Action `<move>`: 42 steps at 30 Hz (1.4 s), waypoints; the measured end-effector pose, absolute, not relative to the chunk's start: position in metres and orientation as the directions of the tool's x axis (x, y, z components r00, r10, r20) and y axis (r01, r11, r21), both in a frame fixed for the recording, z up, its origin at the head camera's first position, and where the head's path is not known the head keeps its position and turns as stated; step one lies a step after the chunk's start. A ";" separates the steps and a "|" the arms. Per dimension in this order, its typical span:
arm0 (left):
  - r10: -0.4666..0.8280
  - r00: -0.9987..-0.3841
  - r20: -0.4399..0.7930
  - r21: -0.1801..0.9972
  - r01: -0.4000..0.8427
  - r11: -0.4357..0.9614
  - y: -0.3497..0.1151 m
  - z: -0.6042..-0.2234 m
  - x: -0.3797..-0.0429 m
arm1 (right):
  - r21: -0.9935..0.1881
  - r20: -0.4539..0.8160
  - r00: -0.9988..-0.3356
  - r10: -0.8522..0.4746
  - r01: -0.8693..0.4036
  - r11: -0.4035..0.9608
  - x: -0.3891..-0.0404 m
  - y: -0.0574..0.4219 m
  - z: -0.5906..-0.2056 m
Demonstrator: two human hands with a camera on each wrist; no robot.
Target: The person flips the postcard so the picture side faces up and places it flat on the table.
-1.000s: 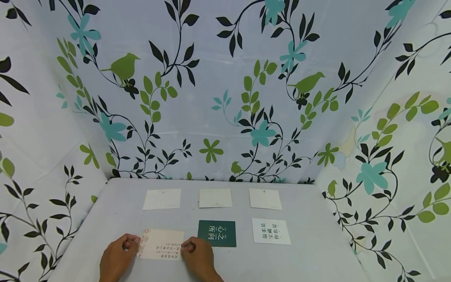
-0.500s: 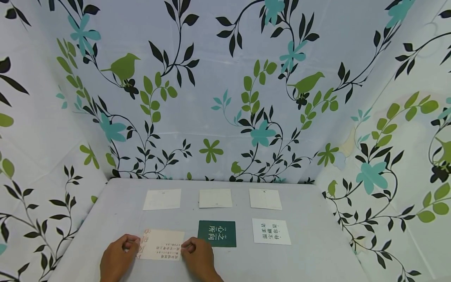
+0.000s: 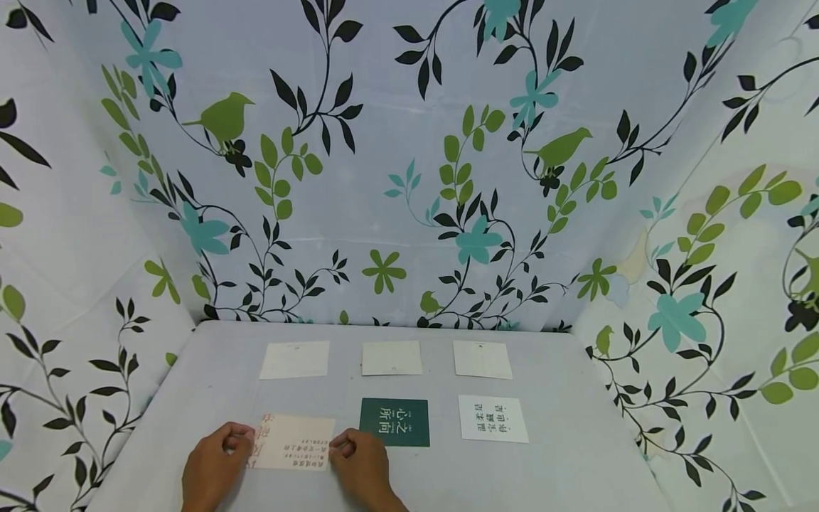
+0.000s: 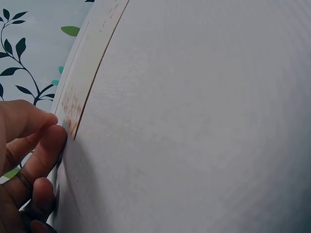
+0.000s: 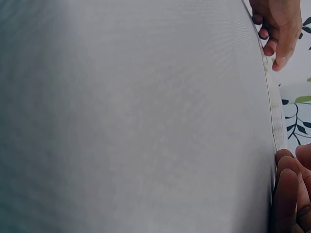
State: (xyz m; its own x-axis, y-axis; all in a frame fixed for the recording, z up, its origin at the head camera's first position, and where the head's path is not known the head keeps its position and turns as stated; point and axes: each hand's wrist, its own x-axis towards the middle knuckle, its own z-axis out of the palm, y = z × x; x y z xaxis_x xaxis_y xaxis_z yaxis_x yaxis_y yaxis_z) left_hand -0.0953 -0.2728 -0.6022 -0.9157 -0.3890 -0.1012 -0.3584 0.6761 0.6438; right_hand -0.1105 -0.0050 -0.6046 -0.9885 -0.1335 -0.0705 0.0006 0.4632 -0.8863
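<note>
A cream card [image 3: 297, 434] with reddish print lies flat near the table's front left, between the two hands. At its left edge, the left hand [image 3: 216, 466] pinches with thumb and forefinger; the left wrist view shows those fingertips right at the printed end of the card [image 4: 92, 63]. My right hand [image 3: 363, 466] pinches the opposite edge, its other fingers curled under. From the right wrist the card [image 5: 273, 107] is a thin strip seen edge-on. Beside the right hand lies a dark green card [image 3: 397, 422] with white characters.
Farther right is a white card [image 3: 493, 418] with dark characters. Behind, a row of plain pale cards holds a left one [image 3: 294, 360], a middle one [image 3: 392, 358] and a right one [image 3: 483, 359]. A leaf-patterned curtain [image 3: 384, 213] surrounds the white table [image 3: 544, 469].
</note>
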 end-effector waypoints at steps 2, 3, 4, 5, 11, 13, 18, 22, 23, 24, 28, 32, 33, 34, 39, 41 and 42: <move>-0.389 -0.916 -0.098 0.644 -0.357 0.677 -0.272 -0.601 -0.095 | -0.887 -0.071 -0.988 -0.134 0.001 0.462 -0.111 -0.005 -0.605; -0.389 -0.916 -0.096 0.643 -0.355 0.678 -0.272 -0.601 -0.095 | -0.887 -0.074 -0.988 -0.135 0.003 0.461 -0.111 -0.005 -0.604; -0.389 -0.917 -0.095 0.643 -0.354 0.679 -0.272 -0.601 -0.095 | -0.887 -0.077 -0.988 -0.136 0.006 0.461 -0.111 -0.005 -0.605; -0.388 -0.917 -0.094 0.643 -0.353 0.680 -0.272 -0.601 -0.095 | -0.886 -0.082 -0.987 -0.136 0.010 0.463 -0.111 -0.005 -0.605; -0.381 -0.920 -0.086 0.643 -0.344 0.684 -0.273 -0.601 -0.094 | -0.880 -0.082 -0.987 -0.138 0.006 0.474 -0.113 -0.006 -0.606; -0.379 -0.922 -0.081 0.643 -0.339 0.686 -0.273 -0.602 -0.095 | -0.878 -0.078 -0.988 -0.136 0.003 0.479 -0.113 -0.006 -0.606; -0.372 -0.926 -0.069 0.642 -0.326 0.694 -0.274 -0.602 -0.095 | -0.872 -0.079 -0.989 -0.128 0.006 0.490 -0.113 -0.007 -0.606; -0.365 -0.928 -0.072 0.640 -0.324 0.696 -0.274 -0.602 -0.094 | -0.876 -0.082 -0.988 -0.127 0.010 0.482 -0.113 -0.007 -0.605; -0.360 -0.930 -0.070 0.642 -0.319 0.698 -0.274 -0.602 -0.093 | -0.877 -0.084 -0.988 -0.127 0.013 0.480 -0.113 -0.007 -0.604; -0.357 -0.931 -0.071 0.641 -0.317 0.699 -0.274 -0.601 -0.093 | -0.878 -0.086 -0.988 -0.125 0.016 0.479 -0.113 -0.007 -0.604; -0.342 -0.938 -0.061 0.641 -0.300 0.706 -0.272 -0.598 -0.091 | -0.883 -0.105 -0.987 -0.124 0.035 0.468 -0.115 -0.007 -0.604; -0.331 -0.943 -0.040 0.642 -0.278 0.715 -0.269 -0.597 -0.092 | -0.899 -0.137 -0.982 -0.128 0.069 0.433 -0.117 -0.005 -0.603; -0.330 -0.943 -0.033 0.642 -0.273 0.716 -0.268 -0.597 -0.092 | -0.903 -0.137 -0.982 -0.129 0.070 0.423 -0.118 -0.005 -0.602; -0.330 -0.944 -0.027 0.641 -0.270 0.718 -0.268 -0.598 -0.093 | -0.908 -0.142 -0.981 -0.130 0.076 0.412 -0.118 -0.005 -0.602; -0.337 -0.941 -0.012 0.633 -0.268 0.726 -0.263 -0.595 -0.094 | -0.920 -0.134 -0.983 -0.126 0.076 0.385 -0.118 -0.003 -0.601; -0.339 -0.941 -0.011 0.630 -0.270 0.728 -0.261 -0.594 -0.095 | -0.922 -0.130 -0.984 -0.121 0.074 0.380 -0.118 -0.003 -0.602; -0.340 -0.940 -0.009 0.628 -0.270 0.730 -0.260 -0.593 -0.095 | -0.922 -0.133 -0.984 -0.118 0.079 0.379 -0.119 -0.003 -0.602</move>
